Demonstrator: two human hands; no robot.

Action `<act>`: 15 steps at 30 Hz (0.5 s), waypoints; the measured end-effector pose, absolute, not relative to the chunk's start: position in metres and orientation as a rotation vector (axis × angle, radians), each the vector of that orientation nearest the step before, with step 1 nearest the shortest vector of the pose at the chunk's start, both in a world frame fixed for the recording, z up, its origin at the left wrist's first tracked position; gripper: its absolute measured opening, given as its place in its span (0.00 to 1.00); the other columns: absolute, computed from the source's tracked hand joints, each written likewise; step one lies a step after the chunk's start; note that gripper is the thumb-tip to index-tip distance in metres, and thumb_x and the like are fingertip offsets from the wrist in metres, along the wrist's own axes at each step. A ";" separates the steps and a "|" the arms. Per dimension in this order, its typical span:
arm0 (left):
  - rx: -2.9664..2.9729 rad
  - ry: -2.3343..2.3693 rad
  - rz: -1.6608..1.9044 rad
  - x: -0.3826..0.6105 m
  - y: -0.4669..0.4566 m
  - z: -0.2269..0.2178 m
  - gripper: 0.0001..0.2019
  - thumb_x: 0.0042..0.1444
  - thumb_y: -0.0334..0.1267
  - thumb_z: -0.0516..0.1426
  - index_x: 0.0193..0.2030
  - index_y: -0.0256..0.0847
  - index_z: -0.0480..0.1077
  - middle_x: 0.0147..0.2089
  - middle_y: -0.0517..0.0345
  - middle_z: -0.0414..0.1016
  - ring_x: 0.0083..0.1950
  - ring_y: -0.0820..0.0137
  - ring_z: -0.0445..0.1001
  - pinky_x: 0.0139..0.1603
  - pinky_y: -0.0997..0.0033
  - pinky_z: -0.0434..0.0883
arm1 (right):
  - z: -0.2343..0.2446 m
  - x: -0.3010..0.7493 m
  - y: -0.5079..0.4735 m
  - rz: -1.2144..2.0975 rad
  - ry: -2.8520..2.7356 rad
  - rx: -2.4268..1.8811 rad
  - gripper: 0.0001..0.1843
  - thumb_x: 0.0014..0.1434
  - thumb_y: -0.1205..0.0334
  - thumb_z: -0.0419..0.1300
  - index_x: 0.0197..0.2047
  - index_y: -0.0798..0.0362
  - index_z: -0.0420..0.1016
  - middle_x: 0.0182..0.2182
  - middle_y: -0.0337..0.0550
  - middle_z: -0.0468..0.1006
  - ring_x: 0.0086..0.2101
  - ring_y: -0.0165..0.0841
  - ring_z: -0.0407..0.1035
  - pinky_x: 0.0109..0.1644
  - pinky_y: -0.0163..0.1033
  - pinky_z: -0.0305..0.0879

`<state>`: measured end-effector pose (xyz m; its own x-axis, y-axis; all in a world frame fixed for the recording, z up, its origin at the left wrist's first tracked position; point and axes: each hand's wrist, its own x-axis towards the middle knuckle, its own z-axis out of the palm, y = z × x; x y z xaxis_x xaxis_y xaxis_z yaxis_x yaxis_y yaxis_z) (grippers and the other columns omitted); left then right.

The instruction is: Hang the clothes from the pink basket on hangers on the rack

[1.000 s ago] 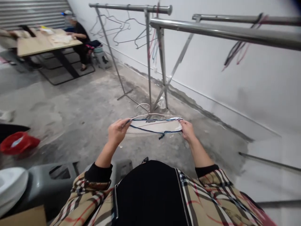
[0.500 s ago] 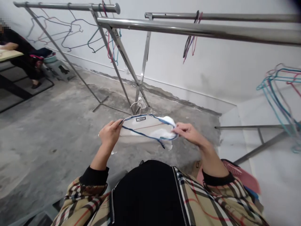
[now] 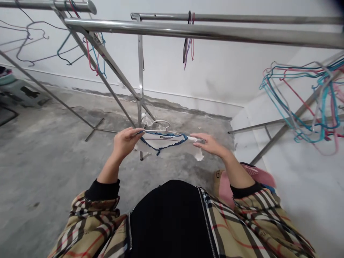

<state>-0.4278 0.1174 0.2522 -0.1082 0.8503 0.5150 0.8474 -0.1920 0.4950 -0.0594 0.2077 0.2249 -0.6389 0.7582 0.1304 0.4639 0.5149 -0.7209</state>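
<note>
A white garment with blue trim (image 3: 161, 141) hangs on a white wire hanger (image 3: 161, 123) at chest height in front of me. My left hand (image 3: 124, 141) is closed on the left end of the hanger and garment. My right hand (image 3: 211, 144) pinches the garment's right shoulder, its fingers pressed together on the white cloth. A long steel rail (image 3: 204, 32) runs across just above and beyond both hands.
Empty wire hangers hang in a bunch at the right (image 3: 306, 104), at the upper left (image 3: 80, 53) and on the back rail (image 3: 189, 39). Steel rack legs (image 3: 139, 96) cross the concrete floor ahead. A pink basket (image 3: 258, 177) sits by my right arm.
My view has swung to the right, so the table and seated person have left the frame. The garment has tilted edge-on, and my right hand has shifted along its right shoulder.
</note>
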 end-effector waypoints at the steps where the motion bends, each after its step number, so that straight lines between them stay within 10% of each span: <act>1: 2.070 1.949 1.250 -0.427 0.120 0.252 0.14 0.58 0.49 0.57 0.42 0.45 0.79 0.26 0.60 0.70 0.28 0.73 0.68 0.30 0.75 0.62 | 0.224 -0.058 0.206 0.948 -2.287 -0.986 0.20 0.59 0.50 0.57 0.51 0.51 0.77 0.46 0.46 0.79 0.46 0.40 0.72 0.50 0.43 0.68; 5: 2.004 1.819 1.276 -0.421 0.132 0.253 0.15 0.57 0.48 0.58 0.42 0.42 0.79 0.31 0.58 0.76 0.32 0.72 0.72 0.34 0.75 0.66 | 0.231 -0.050 0.194 0.885 -2.124 -0.947 0.19 0.59 0.49 0.55 0.38 0.54 0.81 0.32 0.44 0.81 0.32 0.35 0.73 0.38 0.38 0.68; 15: 1.849 1.643 1.088 -0.423 0.147 0.242 0.21 0.51 0.50 0.62 0.48 0.40 0.74 0.43 0.51 0.79 0.43 0.65 0.76 0.46 0.66 0.72 | 0.257 0.023 0.155 0.529 -1.838 -1.160 0.17 0.56 0.48 0.62 0.41 0.51 0.82 0.32 0.42 0.83 0.30 0.36 0.75 0.34 0.37 0.70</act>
<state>-0.4233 0.1474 0.2415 -0.0131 0.9638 0.2663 0.6215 -0.2007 0.7573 0.0231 0.1553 0.2570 -0.1828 0.8752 0.4479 0.5033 0.4747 -0.7221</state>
